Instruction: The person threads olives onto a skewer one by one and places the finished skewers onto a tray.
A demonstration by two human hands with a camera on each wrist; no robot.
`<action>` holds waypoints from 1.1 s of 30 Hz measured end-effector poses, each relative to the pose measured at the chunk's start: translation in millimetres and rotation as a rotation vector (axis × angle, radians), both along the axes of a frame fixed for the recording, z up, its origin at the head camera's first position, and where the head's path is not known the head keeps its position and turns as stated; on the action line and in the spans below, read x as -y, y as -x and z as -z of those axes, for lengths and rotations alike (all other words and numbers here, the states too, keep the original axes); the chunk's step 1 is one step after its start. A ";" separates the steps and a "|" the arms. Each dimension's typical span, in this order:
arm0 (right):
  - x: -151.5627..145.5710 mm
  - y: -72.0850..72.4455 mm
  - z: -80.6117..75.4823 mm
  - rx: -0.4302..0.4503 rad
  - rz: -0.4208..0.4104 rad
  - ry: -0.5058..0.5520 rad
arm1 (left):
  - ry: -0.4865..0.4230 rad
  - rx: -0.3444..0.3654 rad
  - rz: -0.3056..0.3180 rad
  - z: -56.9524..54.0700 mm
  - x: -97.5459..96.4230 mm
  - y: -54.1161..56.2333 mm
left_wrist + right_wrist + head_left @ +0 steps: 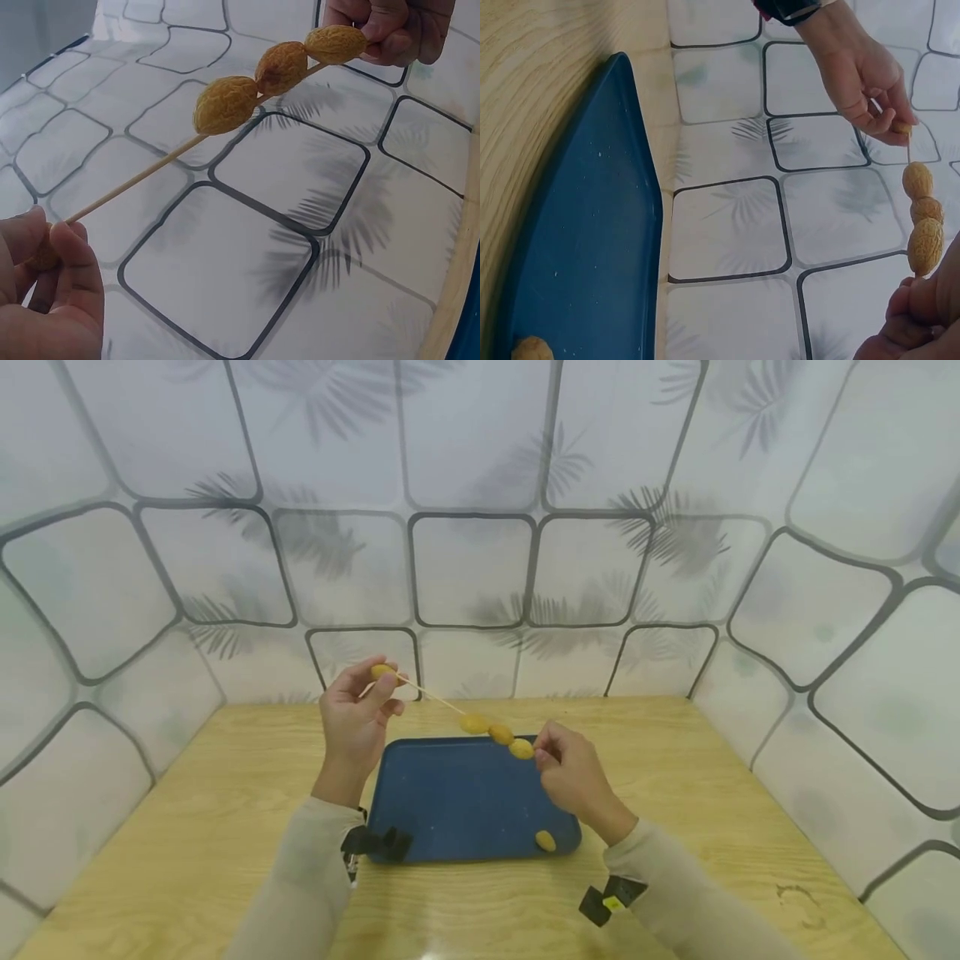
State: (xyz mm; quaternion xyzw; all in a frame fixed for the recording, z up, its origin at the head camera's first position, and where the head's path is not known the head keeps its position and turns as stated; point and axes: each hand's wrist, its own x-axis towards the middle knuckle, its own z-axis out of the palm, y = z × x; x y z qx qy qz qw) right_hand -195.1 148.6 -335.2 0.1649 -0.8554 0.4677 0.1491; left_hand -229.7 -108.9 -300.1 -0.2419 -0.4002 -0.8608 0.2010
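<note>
A thin wooden skewer [139,178] slants between my hands, with three wrinkled yellow-brown oval pieces threaded near its right end. They look like dried fruit; the middle piece [501,734] is a little darker. My left hand [358,714] pinches another such piece [382,672] between thumb and fingers at the skewer's left end. Whether the tip has entered that piece is hidden by the fingers. My right hand [576,772] grips the skewer's other end, right beside the outermost threaded piece [335,45]. Its fingers cover that end.
Below the hands a blue tray [468,802] lies on the wooden table [675,760]. One loose wrinkled piece [545,841] sits in its near right corner. Patterned white sheeting [472,568] stands around the back and sides.
</note>
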 end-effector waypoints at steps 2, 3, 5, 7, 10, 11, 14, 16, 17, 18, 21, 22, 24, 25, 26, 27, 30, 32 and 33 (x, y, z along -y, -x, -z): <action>1.3 -1.3 0.1 -0.005 0.012 0.011 | 0.007 0.013 -0.023 -2.1 -0.8 -0.6; 1.9 -2.0 0.0 -0.006 0.017 0.016 | 0.007 0.019 -0.033 -2.8 -1.1 -0.7; 2.9 -3.3 -0.5 -0.015 0.023 0.021 | 0.011 0.032 -0.057 -3.4 -1.7 -0.5; 3.7 -4.4 -0.7 -0.021 0.027 0.022 | 0.019 0.041 -0.079 -2.8 -2.1 0.2; 4.1 -6.0 0.1 -0.021 0.021 0.026 | 0.029 0.047 -0.095 -2.2 -2.7 0.9; 4.2 -6.6 0.5 -0.020 0.017 0.030 | 0.031 0.047 -0.094 -2.0 -3.0 1.0; 4.0 -7.8 2.6 -0.011 0.007 0.039 | 0.043 0.040 -0.091 -1.7 -4.2 1.2; 3.4 -8.2 4.5 -0.005 0.008 0.036 | 0.047 0.039 -0.087 -1.1 -4.9 1.5; 3.2 -8.5 5.1 -0.007 0.006 0.037 | 0.048 0.039 -0.086 -0.7 -5.2 1.5; 2.9 -8.5 6.0 -0.005 0.006 0.035 | 0.048 0.041 -0.087 -0.2 -5.5 1.5; 1.9 -8.6 8.3 -0.006 0.014 0.026 | 0.051 0.049 -0.091 1.7 -5.8 1.7; 1.7 -8.8 8.8 -0.006 0.017 0.028 | 0.052 0.050 -0.092 2.0 -6.0 1.4; 1.5 -9.2 9.6 -0.006 0.021 0.028 | 0.055 0.051 -0.093 3.1 -6.1 1.3; 1.4 -9.6 9.9 -0.007 0.021 0.031 | 0.056 0.050 -0.093 3.5 -6.1 1.3; 1.5 -10.1 10.1 -0.008 0.019 0.033 | 0.055 0.049 -0.094 3.8 -6.2 1.1; 1.6 -10.5 10.3 -0.009 0.017 0.036 | 0.055 0.049 -0.095 3.9 -6.2 0.9; 2.0 -11.8 11.4 -0.012 0.011 0.041 | 0.058 0.057 -0.104 4.2 -6.7 0.2; 2.1 -11.7 12.2 -0.016 0.013 0.035 | 0.071 0.070 -0.121 3.6 -7.3 -0.5; 2.3 -12.0 12.4 -0.018 0.012 0.036 | 0.077 0.079 -0.129 3.2 -7.6 -0.8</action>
